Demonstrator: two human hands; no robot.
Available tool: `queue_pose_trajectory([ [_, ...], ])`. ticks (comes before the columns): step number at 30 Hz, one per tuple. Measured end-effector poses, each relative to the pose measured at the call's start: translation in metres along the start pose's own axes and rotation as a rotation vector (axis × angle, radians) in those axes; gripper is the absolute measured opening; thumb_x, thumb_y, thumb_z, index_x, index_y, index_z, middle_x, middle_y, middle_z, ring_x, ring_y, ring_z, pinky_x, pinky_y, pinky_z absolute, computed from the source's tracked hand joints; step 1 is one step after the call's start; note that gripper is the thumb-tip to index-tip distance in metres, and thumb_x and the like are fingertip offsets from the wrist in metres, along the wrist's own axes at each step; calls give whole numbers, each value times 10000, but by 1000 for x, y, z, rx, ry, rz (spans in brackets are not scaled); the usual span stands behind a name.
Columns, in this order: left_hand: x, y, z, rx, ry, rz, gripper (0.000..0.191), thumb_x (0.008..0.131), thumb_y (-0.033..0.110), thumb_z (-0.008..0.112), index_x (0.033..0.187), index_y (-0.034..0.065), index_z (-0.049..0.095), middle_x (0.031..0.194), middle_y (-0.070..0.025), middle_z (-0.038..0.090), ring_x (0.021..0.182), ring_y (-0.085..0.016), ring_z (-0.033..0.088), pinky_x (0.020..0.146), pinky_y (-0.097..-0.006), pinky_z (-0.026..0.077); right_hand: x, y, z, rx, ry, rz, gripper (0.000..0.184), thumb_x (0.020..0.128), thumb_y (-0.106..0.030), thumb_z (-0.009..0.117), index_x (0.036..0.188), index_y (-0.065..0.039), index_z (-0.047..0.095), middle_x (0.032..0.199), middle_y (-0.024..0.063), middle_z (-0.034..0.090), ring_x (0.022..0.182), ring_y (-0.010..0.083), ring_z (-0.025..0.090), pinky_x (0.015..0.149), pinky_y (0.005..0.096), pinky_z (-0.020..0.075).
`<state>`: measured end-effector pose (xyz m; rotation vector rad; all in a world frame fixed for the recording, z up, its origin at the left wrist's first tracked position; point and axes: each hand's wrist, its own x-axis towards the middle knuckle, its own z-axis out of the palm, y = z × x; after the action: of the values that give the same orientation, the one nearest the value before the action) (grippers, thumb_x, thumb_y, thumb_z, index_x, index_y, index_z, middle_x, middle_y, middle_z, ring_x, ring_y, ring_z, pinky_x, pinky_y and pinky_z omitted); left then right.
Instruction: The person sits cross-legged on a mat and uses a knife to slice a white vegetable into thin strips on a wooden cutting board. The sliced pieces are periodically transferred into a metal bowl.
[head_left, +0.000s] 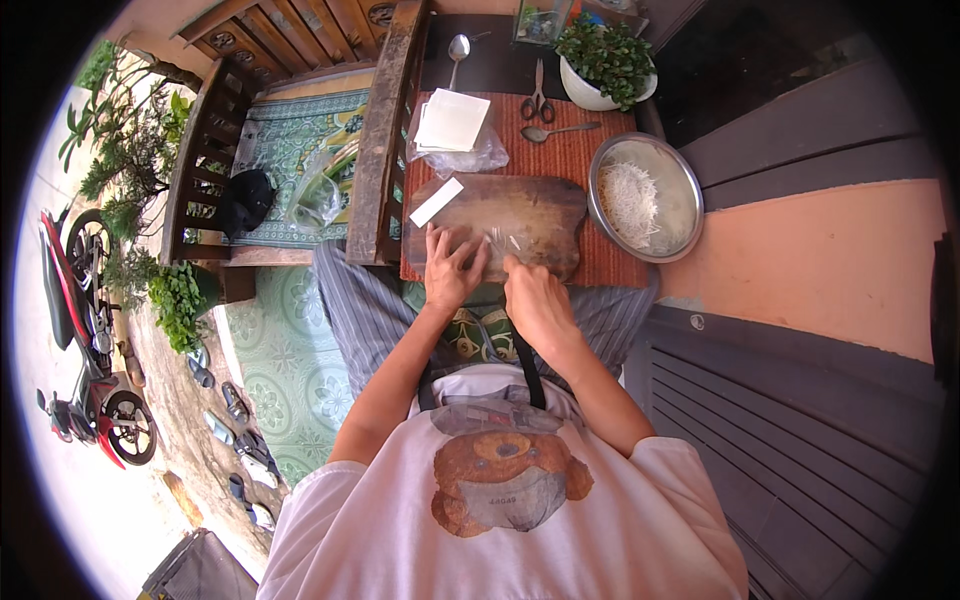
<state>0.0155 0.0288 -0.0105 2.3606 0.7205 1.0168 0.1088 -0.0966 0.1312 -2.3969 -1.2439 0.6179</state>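
A worn wooden cutting board (525, 199) lies before me on the low table. My left hand (454, 266) rests over its near left part, fingers bent and apart, with nothing plainly held. Near its fingertips are small, thin white strips (514, 243). My right hand (540, 300) is curled at the board's near edge; whatever it may grip is hidden by the fingers. A white rectangular piece (436, 202) lies at the board's left corner. Behind the board, a stack of white square sheets (454, 120) sits on a clear plastic bag (480, 156).
To the right stands a metal bowl (679, 232) with thin white shreds (628, 202). Scissors (538, 97), a spoon (559, 131), another spoon (458, 52) and a potted plant (604, 64) are at the back. A wooden bench (382, 150) borders the left.
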Motion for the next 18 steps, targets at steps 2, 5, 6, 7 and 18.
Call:
queue_pose_trajectory([
  [2, 0, 0, 0, -1, -1, -4, 188, 827, 161, 817, 1007, 109, 799, 1123, -68, 661, 1111, -332, 610, 1170, -593, 373, -2, -3, -4, -1, -3, -2, 127, 936, -32, 611, 1034, 47, 605, 886, 311, 700, 875, 505, 697, 756, 566, 564],
  [5, 0, 2, -2, 8, -6, -8, 203, 825, 146, 823, 1026, 125, 808, 1123, -70, 675, 1106, -326, 614, 1167, -571, 379, -5, -4, -6, 6, -10, -12, 134, 928, -17, 611, 1043, 53, 607, 885, 312, 699, 875, 506, 696, 762, 567, 564],
  [6, 1, 3, -2, 13, -8, -9, 211, 824, 139, 826, 1035, 132, 813, 1123, -71, 682, 1102, -324, 616, 1166, -560, 383, -5, -3, -6, 5, -7, -13, 137, 925, -13, 611, 1045, 54, 607, 886, 312, 699, 876, 505, 696, 762, 567, 564],
  [7, 1, 3, -2, 11, -10, -11, 211, 825, 138, 826, 1035, 133, 813, 1125, -71, 681, 1106, -325, 614, 1168, -559, 382, -6, -3, -4, 5, -5, -15, 140, 923, -10, 611, 1047, 55, 607, 886, 312, 699, 876, 505, 696, 762, 567, 563],
  [18, 1, 3, -3, 10, -8, -8, 202, 827, 134, 823, 1029, 136, 813, 1121, -69, 680, 1117, -326, 611, 1172, -563, 384, -19, 3, -6, 34, -32, 29, 142, 931, -10, 601, 1062, 45, 604, 908, 312, 699, 896, 506, 688, 774, 565, 558],
])
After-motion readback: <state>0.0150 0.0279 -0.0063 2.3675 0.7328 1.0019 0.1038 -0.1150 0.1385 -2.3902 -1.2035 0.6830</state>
